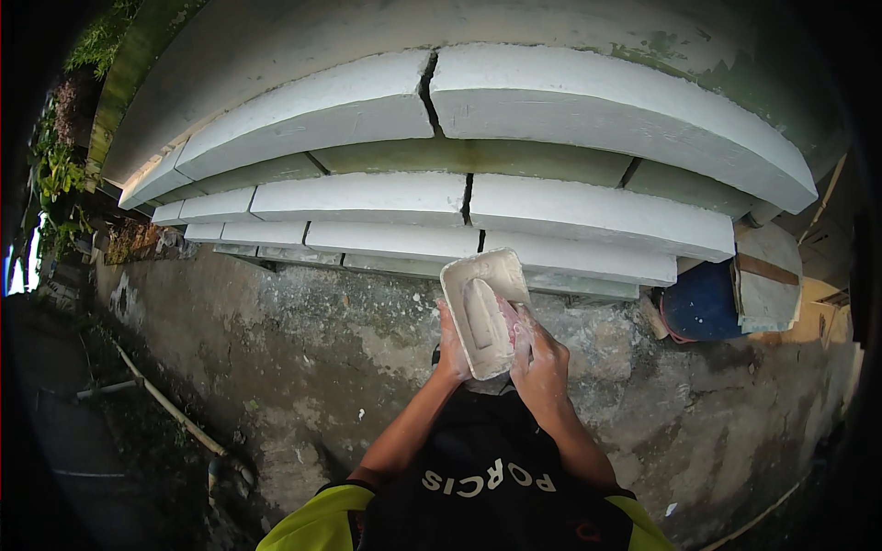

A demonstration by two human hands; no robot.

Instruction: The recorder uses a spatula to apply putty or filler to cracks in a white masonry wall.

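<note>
Now clasping a pale tub (501, 266) by its left side with the left hand (451, 347), apparently grasping a smeared oblong tool (485, 317) inside it with the right hand (542, 356), near the white ledges (588, 216). Could slip or spill, though, from so powdery a hold.

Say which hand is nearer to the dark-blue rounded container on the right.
Right. The right hand, at the right side of the pale, rectangular, residue-coated tray, has the container off to its right; the left hand holds the tray's left side, farther away.
</note>
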